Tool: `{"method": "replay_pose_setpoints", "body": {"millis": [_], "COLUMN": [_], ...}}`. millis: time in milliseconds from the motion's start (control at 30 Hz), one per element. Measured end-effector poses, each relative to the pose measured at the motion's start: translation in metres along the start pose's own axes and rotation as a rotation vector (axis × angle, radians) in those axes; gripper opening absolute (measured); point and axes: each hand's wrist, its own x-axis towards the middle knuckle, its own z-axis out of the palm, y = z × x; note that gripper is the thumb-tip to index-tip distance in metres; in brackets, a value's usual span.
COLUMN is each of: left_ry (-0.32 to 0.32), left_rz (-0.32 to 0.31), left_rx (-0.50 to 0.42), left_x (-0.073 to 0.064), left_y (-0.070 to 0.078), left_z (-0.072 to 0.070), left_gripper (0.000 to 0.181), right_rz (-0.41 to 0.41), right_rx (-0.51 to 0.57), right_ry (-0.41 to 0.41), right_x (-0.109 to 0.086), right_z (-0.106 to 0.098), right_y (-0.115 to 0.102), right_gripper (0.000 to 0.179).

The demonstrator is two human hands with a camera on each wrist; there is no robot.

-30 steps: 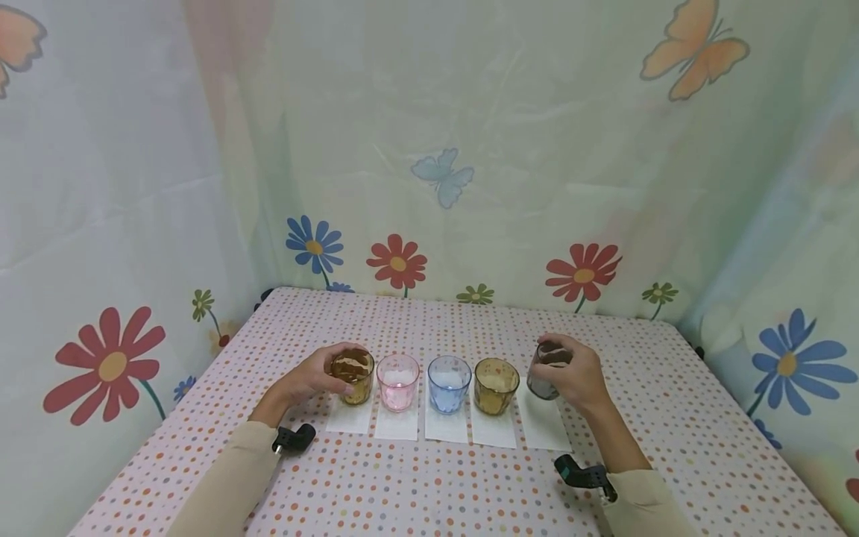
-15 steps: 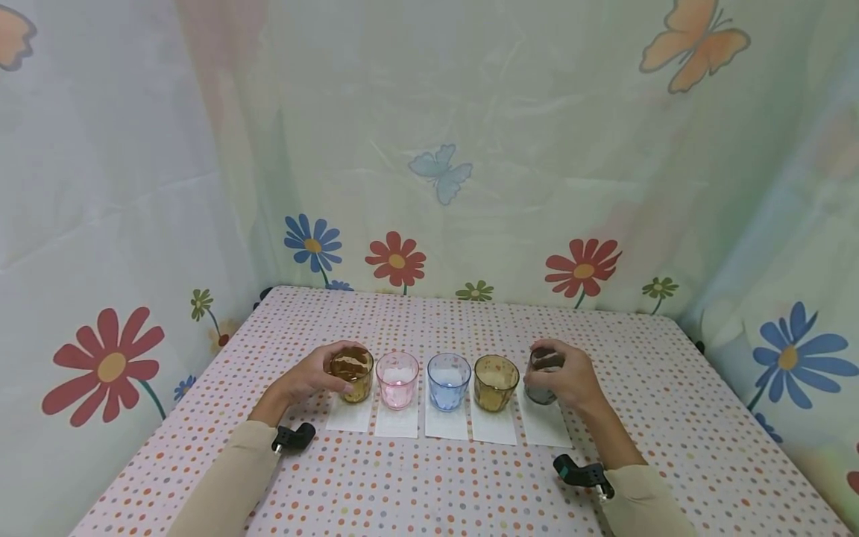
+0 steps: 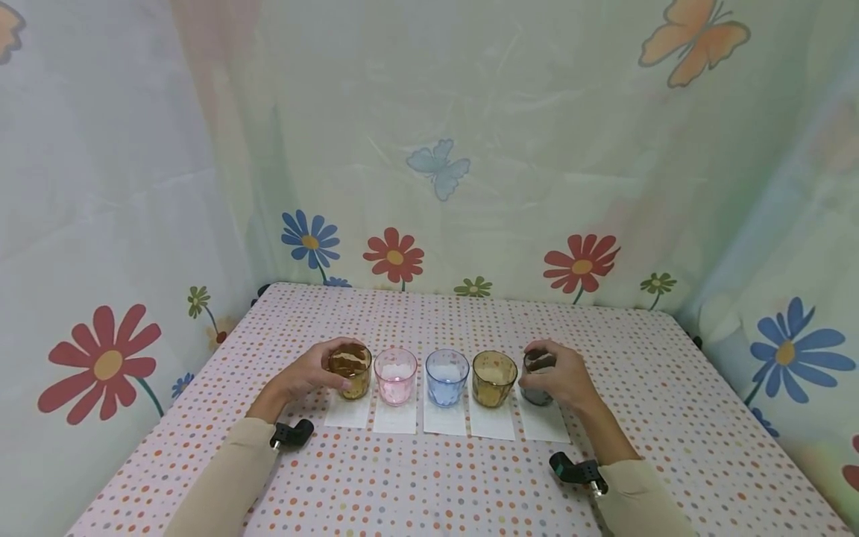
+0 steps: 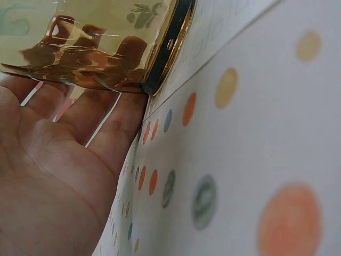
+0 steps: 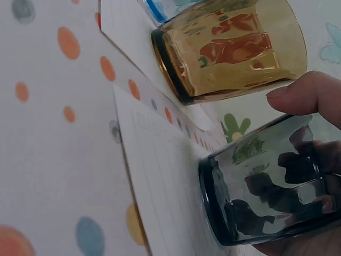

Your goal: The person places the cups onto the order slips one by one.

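Note:
In the head view, several tumblers stand in a row across the table. At the left end, my left hand holds an amber glass, with the thumb in front and the fingers round its far side. The left wrist view shows those fingers through the amber glass. My right hand grips a grey glass at the right end. In the right wrist view, the grey glass is near upright with its base at the paper strip; whether it touches is hard to tell.
Between the hands stand a pink glass, a blue glass and a second amber glass, close together. Each has a white paper strip under it. The dotted tablecloth covers the table, and a printed curtain surrounds it.
My right hand has brought the grey glass down and slightly left over its paper strip, and the glass is less tilted. The left hand keeps its hold; the head view has shifted slightly.

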Motion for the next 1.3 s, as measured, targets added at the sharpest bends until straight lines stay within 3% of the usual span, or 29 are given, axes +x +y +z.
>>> {"method": "replay_pose_setpoints", "body": {"millis": [267, 633, 1000, 1133, 1300], "left_ry": [-0.016, -0.011, -0.047, -0.050, -0.030], "left_rz": [0.011, 0.000, 0.030, 0.029, 0.014], "left_rx": [-0.018, -0.032, -0.033, -0.036, 0.032], "left_x": [0.001, -0.001, -0.001, -0.001, 0.000], "left_y": [0.001, -0.003, -0.004, -0.002, 0.001], "left_z": [-0.002, -0.002, -0.006, -0.007, -0.007], "left_gripper": [0.077, 0.077, 0.086, 0.091, 0.080], "right_rz": [0.025, -0.003, -0.113, -0.146, -0.211], "right_rx": [-0.008, -0.042, -0.134, -0.206, -0.249], "right_ry": [-0.021, -0.033, -0.062, -0.103, -0.179], "right_x": [0.000, -0.001, 0.000, 0.000, 0.001], "right_z": [0.000, 0.002, 0.002, -0.003, -0.011], "right_y": [-0.001, -0.001, -0.001, -0.003, -0.002], "right_gripper": [0.056, 0.053, 0.053, 0.063, 0.076]}}
